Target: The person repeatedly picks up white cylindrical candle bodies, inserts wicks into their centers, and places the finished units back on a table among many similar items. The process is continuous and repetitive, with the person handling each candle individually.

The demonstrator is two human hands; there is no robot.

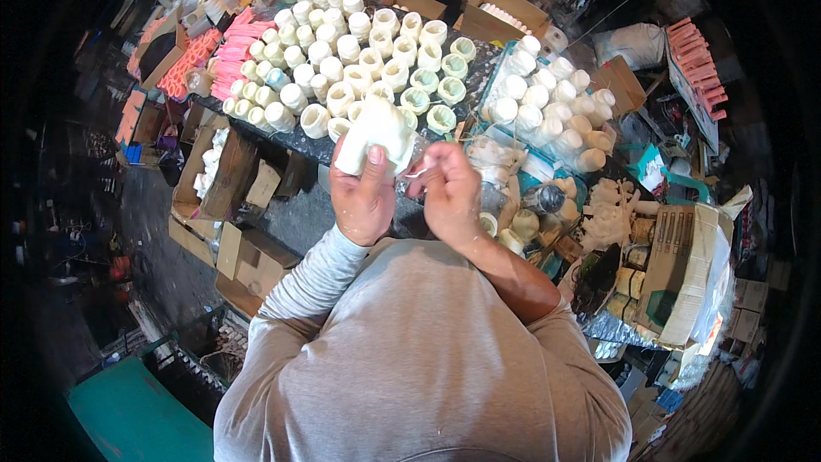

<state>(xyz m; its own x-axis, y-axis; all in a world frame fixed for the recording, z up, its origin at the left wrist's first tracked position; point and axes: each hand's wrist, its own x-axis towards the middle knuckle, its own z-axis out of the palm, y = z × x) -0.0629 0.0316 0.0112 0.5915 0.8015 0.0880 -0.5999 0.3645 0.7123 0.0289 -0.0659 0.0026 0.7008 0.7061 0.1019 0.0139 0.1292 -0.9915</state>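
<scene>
My left hand [363, 205] grips a cream-white, smooth, rounded hollow-looking piece [374, 130], its thumb lying across the front. The piece is held up in front of my chest, over the near edge of the table. Close by its right edge, my right hand [455, 197] is closed, with thumb and index finger pinched on a thin white strip [417, 174]. Whether that strip is still joined to the piece, I cannot tell. Just beyond my hands stand rows of cream cylindrical pots [349, 49], several of them open-topped, with greenish ones [440, 118] at the right end.
Pink molded pieces [242, 44] are heaped at the table's left. At right, a tray holds white cups [539, 96], beside rubbery scraps [609, 212] and a cardboard box [676, 261]. Open cartons [218, 173] stand below left, near a green surface [137, 415].
</scene>
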